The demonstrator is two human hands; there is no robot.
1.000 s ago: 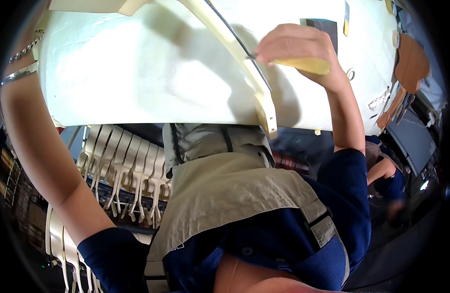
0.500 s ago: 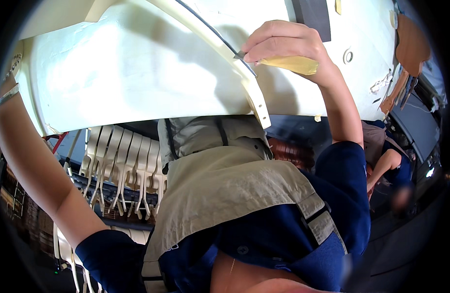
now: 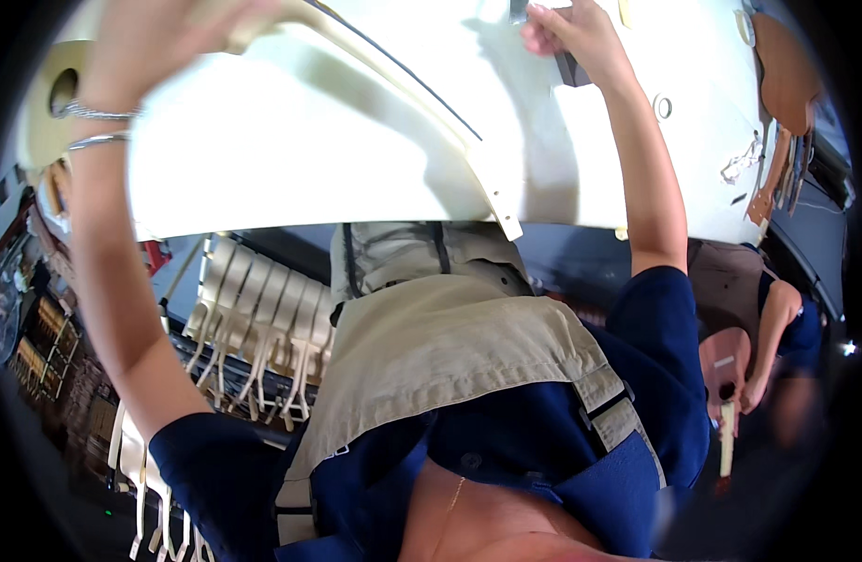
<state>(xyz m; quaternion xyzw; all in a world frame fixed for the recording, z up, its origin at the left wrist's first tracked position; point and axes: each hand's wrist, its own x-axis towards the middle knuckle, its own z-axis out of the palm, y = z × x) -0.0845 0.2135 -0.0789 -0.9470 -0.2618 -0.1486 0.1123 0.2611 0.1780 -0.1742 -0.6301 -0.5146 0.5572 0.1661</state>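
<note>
A pale, slender instrument neck (image 3: 414, 110) lies across the white worktop, with a dark strip (image 3: 403, 67) along it and small holes in its near end. My left hand (image 3: 154, 47) is smeared by motion at the upper left, its fingers by the neck's far part; its grip is unclear. At the top edge, my right hand (image 3: 571, 33) has curled fingers beside a dark block (image 3: 571, 70). A small grey flat piece (image 3: 518, 10) shows at its fingertips, cut off by the picture's edge; I cannot make out what it is.
A pale board with a round hole (image 3: 37, 108) is at the far left. Several pale necks (image 3: 257, 300) hang in a rack below the worktop (image 3: 290, 187). A ring (image 3: 663, 108) and brown wooden parts (image 3: 782, 70) lie right. A co-worker (image 3: 777, 309) holds a guitar (image 3: 726, 361).
My right hand has lifted off the dark strip and moved up to the block; the yellow handle under it no longer shows. My left hand has swung into view from the left.
</note>
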